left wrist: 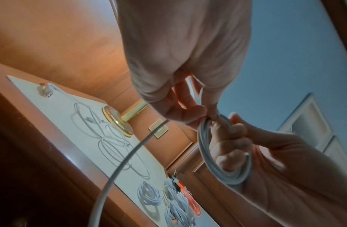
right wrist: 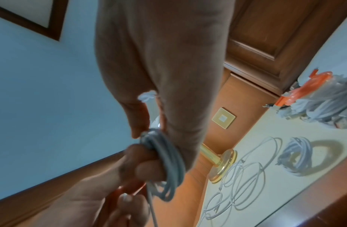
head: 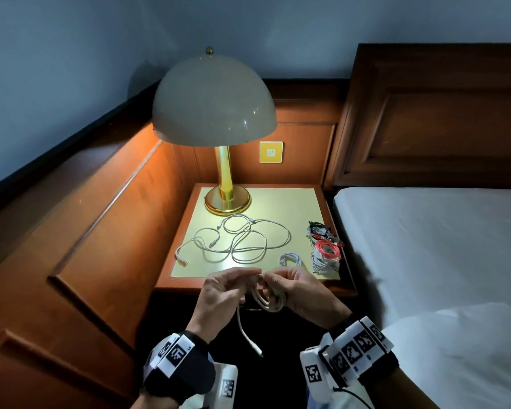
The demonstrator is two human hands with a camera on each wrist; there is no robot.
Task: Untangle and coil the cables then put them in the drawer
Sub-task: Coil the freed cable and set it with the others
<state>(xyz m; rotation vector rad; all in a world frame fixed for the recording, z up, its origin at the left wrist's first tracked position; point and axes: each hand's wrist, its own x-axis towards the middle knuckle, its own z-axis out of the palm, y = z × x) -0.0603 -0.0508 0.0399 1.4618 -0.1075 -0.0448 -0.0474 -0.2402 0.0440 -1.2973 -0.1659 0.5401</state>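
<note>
Wristbands (head: 177, 354) with black-and-white square markers sit nearest; no legible writing. Above them, left hand (head: 223, 293) and right hand (head: 297, 290) meet before the nightstand (head: 334, 286), both pinching 1 white cable coil (head: 270, 299) between curled fingers. Its loose end (head: 248, 335) hangs down. Tangled white cables (head: 236, 240) and coiled bundles (head: 323, 249) lie on the nightstand top.

We count two hands (head: 224, 290), one lamp (head: 219, 113), one wall plate (head: 271, 152), one bed (head: 440, 231), one half-wound cable (head: 270, 299), one small white coil (head: 290, 259), one loose white tangle (head: 239, 240), and one bundle pile (head: 325, 249) we cannot count.
</note>
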